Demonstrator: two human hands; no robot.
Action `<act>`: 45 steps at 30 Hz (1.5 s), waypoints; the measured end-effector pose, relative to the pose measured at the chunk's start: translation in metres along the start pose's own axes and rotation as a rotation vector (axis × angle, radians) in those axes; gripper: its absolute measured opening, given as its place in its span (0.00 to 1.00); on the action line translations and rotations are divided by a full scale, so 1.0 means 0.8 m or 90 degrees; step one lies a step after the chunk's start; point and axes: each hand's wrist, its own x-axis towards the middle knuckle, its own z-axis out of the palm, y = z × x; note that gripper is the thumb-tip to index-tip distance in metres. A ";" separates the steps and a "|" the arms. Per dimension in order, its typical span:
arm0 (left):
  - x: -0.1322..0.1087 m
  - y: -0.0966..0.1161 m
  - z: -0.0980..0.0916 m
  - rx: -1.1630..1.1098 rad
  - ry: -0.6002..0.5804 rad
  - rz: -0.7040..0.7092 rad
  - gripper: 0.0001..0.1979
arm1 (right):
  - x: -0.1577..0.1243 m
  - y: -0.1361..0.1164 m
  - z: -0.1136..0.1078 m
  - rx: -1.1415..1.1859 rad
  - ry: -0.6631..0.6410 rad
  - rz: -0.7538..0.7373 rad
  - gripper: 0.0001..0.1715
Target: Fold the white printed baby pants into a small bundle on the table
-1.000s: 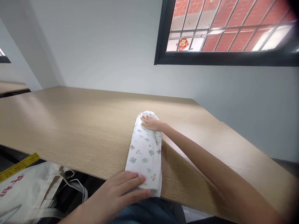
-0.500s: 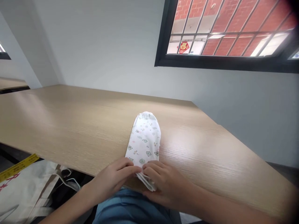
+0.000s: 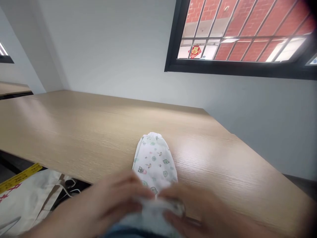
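A folded white cloth (image 3: 155, 162) printed with small green and pink motifs lies lengthwise on the wooden table (image 3: 86, 132), its near end reaching past the table's edge. Both hands are motion-blurred at that near end. My left hand (image 3: 111, 198) grips the cloth from the left, and my right hand (image 3: 195, 206) grips it from the right. A bunched white fold of the cloth (image 3: 153, 213) shows between them, and my fingertips nearly meet on top of it.
A canvas tote bag (image 3: 27, 205) with a yellow measuring tape (image 3: 19, 178) on it sits below the table's near edge at left. A barred window (image 3: 237, 36) faces a brick wall beyond the table. Another tabletop (image 3: 12, 88) stands at far left.
Both hands have moved toward me with the cloth's near end bunched between them. The far end of the cloth has slid nearer to me across the table.
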 end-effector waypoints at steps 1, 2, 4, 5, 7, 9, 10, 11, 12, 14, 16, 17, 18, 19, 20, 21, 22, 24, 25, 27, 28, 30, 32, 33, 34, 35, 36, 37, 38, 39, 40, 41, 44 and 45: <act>0.020 -0.004 -0.011 0.023 0.039 0.006 0.13 | 0.017 0.007 -0.013 -0.009 0.033 0.009 0.11; 0.043 -0.009 -0.022 0.049 0.086 0.019 0.13 | 0.037 0.017 -0.026 -0.026 0.057 0.009 0.11; 0.095 -0.027 -0.039 0.090 0.142 0.043 0.12 | 0.078 0.047 -0.048 -0.067 0.105 0.023 0.11; 0.121 -0.039 -0.045 0.095 0.150 0.032 0.13 | 0.098 0.065 -0.055 -0.081 0.127 0.048 0.12; 0.168 -0.070 -0.048 0.099 0.154 -0.001 0.14 | 0.134 0.105 -0.061 -0.078 0.146 0.096 0.13; 0.203 -0.105 -0.043 0.101 0.149 -0.023 0.15 | 0.159 0.142 -0.058 -0.078 0.158 0.138 0.13; 0.215 -0.121 -0.038 0.102 0.144 -0.031 0.14 | 0.168 0.157 -0.054 -0.084 0.162 0.158 0.13; 0.224 -0.136 -0.033 0.101 0.138 -0.037 0.14 | 0.174 0.169 -0.050 -0.090 0.166 0.173 0.13; 0.230 -0.149 -0.028 0.100 0.133 -0.040 0.14 | 0.178 0.178 -0.046 -0.097 0.169 0.184 0.14; 0.234 -0.167 -0.018 0.094 0.128 -0.038 0.11 | 0.180 0.188 -0.039 -0.104 0.172 0.190 0.15; 0.234 -0.175 -0.012 0.089 0.143 -0.029 0.11 | 0.179 0.189 -0.037 -0.112 0.170 0.182 0.15; 0.233 -0.177 -0.010 0.089 0.159 -0.027 0.11 | 0.178 0.188 -0.038 -0.118 0.171 0.177 0.15; 0.232 -0.176 -0.010 0.091 0.179 -0.026 0.12 | 0.177 0.186 -0.040 -0.124 0.174 0.173 0.14; 0.231 -0.175 -0.010 0.092 0.201 -0.025 0.14 | 0.176 0.184 -0.043 -0.137 0.182 0.160 0.14; 0.229 -0.172 -0.011 0.092 0.221 -0.022 0.15 | 0.174 0.181 -0.046 -0.156 0.195 0.132 0.14; 0.227 -0.168 -0.013 0.088 0.237 -0.013 0.17 | 0.172 0.176 -0.049 -0.178 0.209 0.088 0.15; 0.223 -0.162 -0.014 0.082 0.246 0.000 0.18 | 0.169 0.171 -0.051 -0.196 0.214 0.034 0.15; 0.215 -0.149 -0.015 0.063 0.235 0.040 0.21 | 0.158 0.158 -0.051 -0.208 0.174 -0.071 0.15; 0.209 -0.141 -0.013 0.053 0.211 0.063 0.22 | 0.151 0.149 -0.049 -0.199 0.126 -0.104 0.16; 0.198 -0.127 -0.004 0.042 0.127 0.110 0.23 | 0.132 0.131 -0.040 -0.167 -0.005 -0.127 0.18; 0.194 -0.121 0.002 0.036 0.071 0.133 0.22 | 0.122 0.123 -0.033 -0.156 -0.067 -0.128 0.19; 0.192 -0.115 0.015 0.072 -0.047 0.178 0.20 | 0.103 0.108 -0.019 -0.152 -0.153 -0.121 0.21; 0.201 -0.119 0.021 0.151 -0.122 0.200 0.18 | 0.088 0.097 -0.007 -0.166 -0.203 -0.116 0.23; 0.209 -0.125 0.020 0.194 -0.130 0.196 0.18 | 0.081 0.092 -0.002 -0.175 -0.223 -0.118 0.25; 0.219 -0.133 0.017 0.232 -0.119 0.180 0.18 | 0.075 0.087 0.002 -0.181 -0.242 -0.124 0.27; 0.230 -0.142 0.012 0.259 -0.093 0.155 0.19 | 0.069 0.082 0.005 -0.185 -0.259 -0.131 0.30; 0.241 -0.152 0.006 0.272 -0.061 0.125 0.19 | 0.063 0.076 0.007 -0.184 -0.271 -0.138 0.31; 0.252 -0.161 -0.001 0.286 -0.031 0.095 0.20 | 0.057 0.070 0.008 -0.177 -0.280 -0.145 0.31; 0.260 -0.168 -0.006 0.300 -0.007 0.068 0.20 | 0.051 0.062 0.009 -0.164 -0.290 -0.152 0.32; 0.265 -0.172 -0.011 0.310 0.014 0.045 0.20 | 0.045 0.055 0.009 -0.144 -0.302 -0.161 0.31; 0.267 -0.174 -0.015 0.318 0.032 0.028 0.21 | 0.039 0.047 0.008 -0.118 -0.312 -0.167 0.30; 0.264 -0.173 -0.017 0.325 0.049 0.015 0.21 | 0.035 0.042 0.007 -0.089 -0.320 -0.173 0.29; 0.235 -0.158 -0.019 0.335 0.076 0.005 0.23 | 0.031 0.042 0.000 -0.032 -0.257 -0.181 0.24; 0.219 -0.150 -0.019 0.335 0.073 0.009 0.23 | 0.034 0.050 -0.003 -0.030 -0.202 -0.184 0.22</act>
